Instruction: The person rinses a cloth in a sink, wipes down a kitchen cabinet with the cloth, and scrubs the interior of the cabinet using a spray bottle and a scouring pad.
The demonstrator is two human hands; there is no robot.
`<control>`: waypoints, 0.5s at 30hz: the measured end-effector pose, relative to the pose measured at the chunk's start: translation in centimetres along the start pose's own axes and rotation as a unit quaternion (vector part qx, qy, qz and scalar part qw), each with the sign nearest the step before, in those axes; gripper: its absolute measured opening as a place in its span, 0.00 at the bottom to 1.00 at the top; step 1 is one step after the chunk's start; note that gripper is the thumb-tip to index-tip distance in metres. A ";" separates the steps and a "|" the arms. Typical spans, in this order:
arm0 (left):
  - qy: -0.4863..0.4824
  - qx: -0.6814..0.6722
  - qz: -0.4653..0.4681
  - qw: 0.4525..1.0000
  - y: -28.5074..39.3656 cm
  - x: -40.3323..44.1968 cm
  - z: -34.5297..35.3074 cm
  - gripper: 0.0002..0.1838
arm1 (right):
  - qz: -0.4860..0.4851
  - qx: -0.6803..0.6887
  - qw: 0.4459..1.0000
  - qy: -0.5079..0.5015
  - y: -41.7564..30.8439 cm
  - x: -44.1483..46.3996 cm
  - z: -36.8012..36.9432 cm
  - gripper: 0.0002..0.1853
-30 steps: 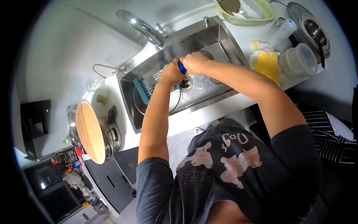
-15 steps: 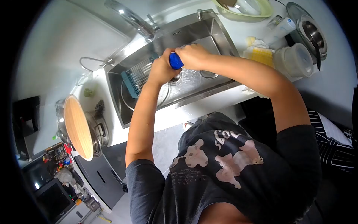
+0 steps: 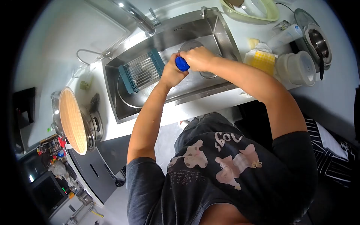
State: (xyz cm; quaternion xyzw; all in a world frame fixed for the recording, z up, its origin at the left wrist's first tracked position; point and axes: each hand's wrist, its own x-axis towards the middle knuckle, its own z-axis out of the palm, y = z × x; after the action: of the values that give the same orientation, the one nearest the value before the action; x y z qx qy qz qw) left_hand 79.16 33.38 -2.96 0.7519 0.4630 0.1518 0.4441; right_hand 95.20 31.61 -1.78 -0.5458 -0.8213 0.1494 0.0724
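Observation:
Both hands are closed together over the stainless steel sink. My left hand wraps round a bunched blue cloth, whose crumpled end bulges out between the hands. My right hand is a fist pressed against it from the right, gripping the same cloth; most of the cloth is hidden in the fingers. Left of my hands, a drain rack with teal ends and metal rods lies in the sink. Round clear items, partly hidden by my right hand, lie behind and below it.
A chrome faucet rises behind the sink. On the right counter are a yellow checked cloth, plastic tubs, a bottle and a pale green basin. A round wooden board stands at the left beside a pot.
My joined hands have moved to the right over the sink, still gripping the blue cloth. More of the drain rack shows now. The view has shifted slightly.

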 end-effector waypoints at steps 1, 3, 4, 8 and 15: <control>-0.005 -0.004 -0.006 1.000 0.0 -0.1 -0.3 0.32 | 0.005 -0.001 1.000 -0.005 0.0 0.3 -0.1 0.16; 0.002 -0.007 -0.008 1.000 0.4 -0.1 -0.9 0.32 | 0.000 -0.003 1.000 -0.010 -0.2 0.8 -0.3 0.16; 0.000 -0.011 -0.007 1.000 0.6 -0.1 -1.3 0.33 | -0.019 0.000 0.999 0.029 -0.2 0.9 -0.4 0.16; 0.007 -0.003 0.032 0.999 1.4 -0.1 -3.0 0.32 | -0.031 0.005 0.997 0.072 -0.7 1.8 -1.5 0.15; -0.065 -0.196 0.037 0.978 3.3 -1.5 -6.6 0.44 | 0.034 0.181 0.962 0.204 -1.3 0.2 -3.2 0.21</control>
State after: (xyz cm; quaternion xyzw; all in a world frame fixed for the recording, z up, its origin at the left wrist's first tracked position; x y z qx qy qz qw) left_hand 75.99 35.01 3.71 0.6750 0.3663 0.2069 0.6062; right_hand 94.88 31.81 1.67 -0.5701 -0.7294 0.1833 0.3306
